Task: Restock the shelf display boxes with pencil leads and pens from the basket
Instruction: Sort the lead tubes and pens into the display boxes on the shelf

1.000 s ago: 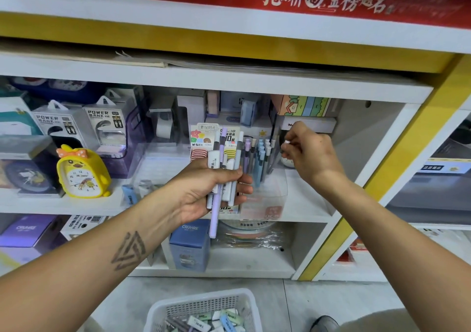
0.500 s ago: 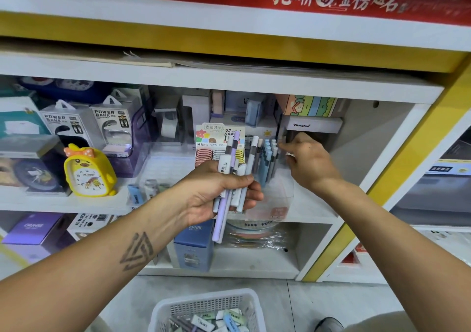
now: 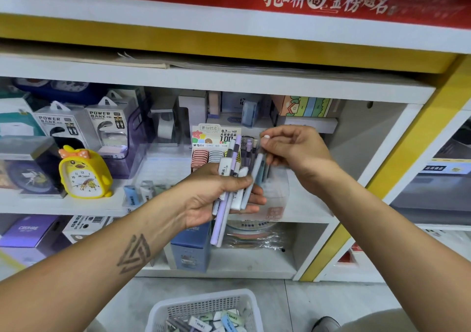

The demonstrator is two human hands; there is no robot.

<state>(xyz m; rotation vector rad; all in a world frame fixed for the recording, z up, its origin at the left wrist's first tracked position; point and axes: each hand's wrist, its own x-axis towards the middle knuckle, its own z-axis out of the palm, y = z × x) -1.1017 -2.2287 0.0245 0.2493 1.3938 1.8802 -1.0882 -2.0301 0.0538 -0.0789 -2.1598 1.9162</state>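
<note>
In front of the middle shelf, the left hand still grips its bundle of pens, fingers curled tight around purple and white barrels. Just right, a pale blue pen leans out of that bundle, its top now pinched between thumb and fingertips of the right hand, which has pulled back from the clear display box it was reaching into a moment ago. Down below, the white basket holds the remaining stock.

Pastel pens bunched upright, white basket below
</note>
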